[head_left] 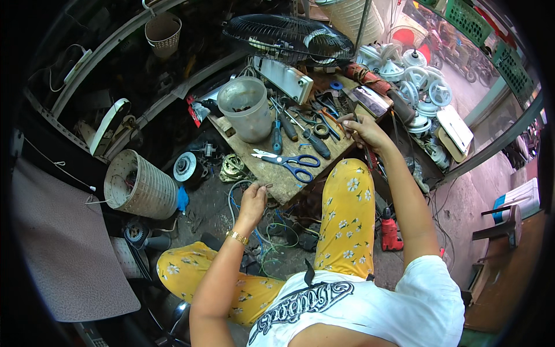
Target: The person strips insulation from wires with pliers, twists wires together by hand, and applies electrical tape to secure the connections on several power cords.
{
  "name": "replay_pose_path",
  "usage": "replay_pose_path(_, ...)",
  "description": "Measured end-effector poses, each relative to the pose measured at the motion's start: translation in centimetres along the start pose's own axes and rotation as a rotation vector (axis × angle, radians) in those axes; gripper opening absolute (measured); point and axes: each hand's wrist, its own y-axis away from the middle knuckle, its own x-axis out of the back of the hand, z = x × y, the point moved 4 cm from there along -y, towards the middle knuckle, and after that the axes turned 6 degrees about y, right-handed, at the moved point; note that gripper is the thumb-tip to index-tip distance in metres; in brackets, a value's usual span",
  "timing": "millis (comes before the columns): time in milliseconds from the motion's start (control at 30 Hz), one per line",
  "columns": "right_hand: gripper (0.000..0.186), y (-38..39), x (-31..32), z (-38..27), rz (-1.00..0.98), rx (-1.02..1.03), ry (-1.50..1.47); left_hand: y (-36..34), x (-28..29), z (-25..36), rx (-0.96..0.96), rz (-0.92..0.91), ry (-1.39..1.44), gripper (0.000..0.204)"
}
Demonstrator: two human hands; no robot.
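My left hand (252,202) is closed in a pinch at the near left corner of the wooden worktable (283,186). A small thin piece (267,185) shows at its fingertips, too small to name. Over the table's right edge, my right hand (370,132) is closed round a slim dark tool (355,117); its kind is hidden by the fingers. Blue-handled scissors (287,162) lie with blades apart between my hands. Beyond them are a blue-handled screwdriver (277,139), a dark-handled screwdriver (318,144), a roll of tape (321,130) and several pliers (330,120).
A cloudy plastic bucket (245,115) stands on the table's left side. Behind it is a black fan guard (283,37). White plastic parts (416,81) pile up at right. A basket (139,185), a motor (188,168), loose wires (272,231) and a red drill (391,230) are below table level.
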Motion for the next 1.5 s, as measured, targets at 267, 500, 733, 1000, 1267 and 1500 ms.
replay_pose_path(267,0.025,-0.4,-0.5,-2.3,0.112,0.012,0.204,-0.7,-3.3,1.9,0.043,0.099,0.204,0.018)
replay_pose_path(500,0.026,0.4,0.9,-2.0,0.167,0.008,0.149,-1.5,-4.3,1.6,0.020,0.123,0.181,0.017)
replay_pose_path(733,0.026,1.3,1.4,0.4,0.188,-0.040,0.097,-1.4,-4.4,0.6,0.056,0.131,0.107,0.017)
replay_pose_path(1000,0.023,0.6,-0.3,1.1,0.192,-0.001,0.013,0.2,-2.1,0.3,0.123,0.067,-0.006,0.021)
replay_pose_path(1267,0.032,5.6,-9.3,-2.6,-0.112,0.200,-0.269,5.7,6.0,9.5,0.105,-0.084,-0.804,0.019)
replay_pose_path(1500,0.026,11.7,-27.7,3.3,-0.452,-0.309,-0.826,9.1,8.1,9.9,0.179,-0.033,-0.459,0.012)
